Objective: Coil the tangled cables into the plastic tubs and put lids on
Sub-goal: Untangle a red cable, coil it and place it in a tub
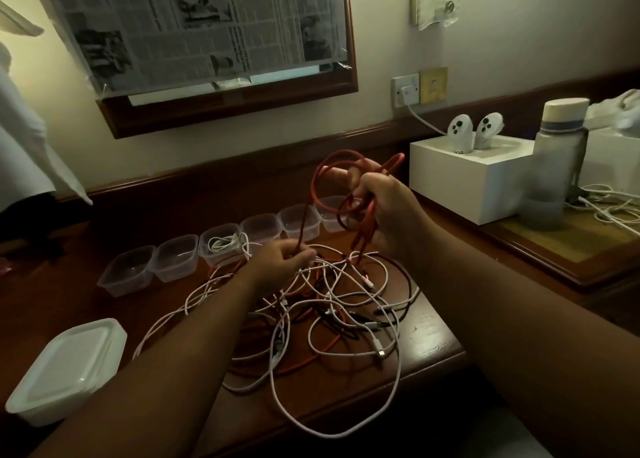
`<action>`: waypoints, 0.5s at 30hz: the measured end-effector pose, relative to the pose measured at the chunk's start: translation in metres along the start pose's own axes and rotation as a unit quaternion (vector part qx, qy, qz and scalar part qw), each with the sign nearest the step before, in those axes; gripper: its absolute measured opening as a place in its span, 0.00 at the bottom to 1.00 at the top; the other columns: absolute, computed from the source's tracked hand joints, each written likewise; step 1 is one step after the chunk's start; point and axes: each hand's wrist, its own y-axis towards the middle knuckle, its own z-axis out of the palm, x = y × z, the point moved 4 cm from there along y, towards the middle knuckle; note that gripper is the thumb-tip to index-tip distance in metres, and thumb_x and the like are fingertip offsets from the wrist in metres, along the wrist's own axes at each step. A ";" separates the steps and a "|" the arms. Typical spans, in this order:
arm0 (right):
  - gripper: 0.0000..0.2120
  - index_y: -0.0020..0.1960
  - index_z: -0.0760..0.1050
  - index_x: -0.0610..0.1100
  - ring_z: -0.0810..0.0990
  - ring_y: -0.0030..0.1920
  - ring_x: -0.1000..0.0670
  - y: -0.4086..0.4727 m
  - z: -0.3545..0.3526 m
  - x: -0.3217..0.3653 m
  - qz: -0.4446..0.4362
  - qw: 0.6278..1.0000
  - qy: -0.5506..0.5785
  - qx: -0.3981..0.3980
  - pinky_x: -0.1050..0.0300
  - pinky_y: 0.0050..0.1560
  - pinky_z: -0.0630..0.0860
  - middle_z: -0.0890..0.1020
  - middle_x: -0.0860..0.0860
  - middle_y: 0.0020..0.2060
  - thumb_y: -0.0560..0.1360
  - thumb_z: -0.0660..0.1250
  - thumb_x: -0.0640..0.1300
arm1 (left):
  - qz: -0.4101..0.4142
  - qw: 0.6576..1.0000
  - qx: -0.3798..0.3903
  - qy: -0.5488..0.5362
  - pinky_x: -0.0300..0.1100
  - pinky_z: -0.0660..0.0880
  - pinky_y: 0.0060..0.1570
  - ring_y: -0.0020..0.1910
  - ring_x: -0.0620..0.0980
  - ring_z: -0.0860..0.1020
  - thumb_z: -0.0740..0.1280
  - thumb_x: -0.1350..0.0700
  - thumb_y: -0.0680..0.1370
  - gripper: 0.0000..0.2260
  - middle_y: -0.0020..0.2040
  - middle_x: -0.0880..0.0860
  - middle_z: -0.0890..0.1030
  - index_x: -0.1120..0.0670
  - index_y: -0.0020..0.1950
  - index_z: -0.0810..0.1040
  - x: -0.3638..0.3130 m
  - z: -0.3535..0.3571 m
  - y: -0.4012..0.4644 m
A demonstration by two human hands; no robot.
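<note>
A tangle of white, red and black cables (332, 312) lies on the dark wooden table (433, 333). My right hand (388, 208) is raised above it and grips several loops of a red cable (320, 177). The red strand runs down to my left hand (280, 260), which pinches it just above the pile. A row of several clear plastic tubs (173, 257) stands behind the tangle; one tub (221, 244) holds a coiled white cable. A stack of white lids (69, 367) sits at the front left.
A white box (471, 184) with two white controllers (474, 132) stands at the right, next to a frosted bottle (557, 160) and more white cables (609, 208). A framed board covered with newspaper (207, 32) hangs on the wall behind. The table's front edge is close to me.
</note>
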 end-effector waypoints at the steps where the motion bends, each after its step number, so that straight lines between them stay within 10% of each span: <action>1: 0.08 0.46 0.70 0.45 0.76 0.42 0.48 0.001 0.001 0.000 0.018 0.998 0.052 0.010 0.61 0.32 0.73 0.78 0.44 0.44 0.76 0.55 0.34 | -0.018 0.999 -0.008 0.031 0.44 0.76 0.50 0.48 0.46 0.82 0.65 0.51 0.81 0.08 0.45 0.48 0.84 0.50 0.46 0.81 0.013 -0.004 0.000; 8: 0.07 0.47 0.70 0.43 0.71 0.32 0.51 0.022 0.022 -0.030 0.099 0.992 -0.009 0.073 0.59 0.34 0.69 0.74 0.48 0.32 0.79 0.53 0.40 | -0.092 0.982 -0.141 0.083 0.41 0.70 0.34 0.28 0.50 0.74 0.61 0.44 0.82 0.21 0.28 0.53 0.77 0.55 0.38 0.81 0.029 -0.056 0.001; 13: 0.03 0.48 0.75 0.45 0.73 0.36 0.51 0.037 0.062 -0.065 0.136 0.952 -0.256 0.102 0.58 0.37 0.70 0.76 0.47 0.39 0.79 0.62 0.42 | -0.091 0.968 -0.203 -0.118 0.39 0.70 0.31 0.35 0.48 0.74 0.68 0.58 0.79 0.01 0.40 0.53 0.78 0.54 0.49 0.78 -0.012 -0.090 0.006; 15: 0.01 0.49 0.75 0.46 0.76 0.38 0.52 0.038 0.080 -0.071 0.126 0.944 -0.277 0.127 0.59 0.37 0.72 0.78 0.48 0.40 0.78 0.66 0.44 | -0.078 0.963 -0.182 -0.183 0.37 0.70 0.29 0.35 0.46 0.72 0.65 0.65 0.79 0.10 0.42 0.54 0.76 0.56 0.58 0.76 -0.028 -0.102 0.003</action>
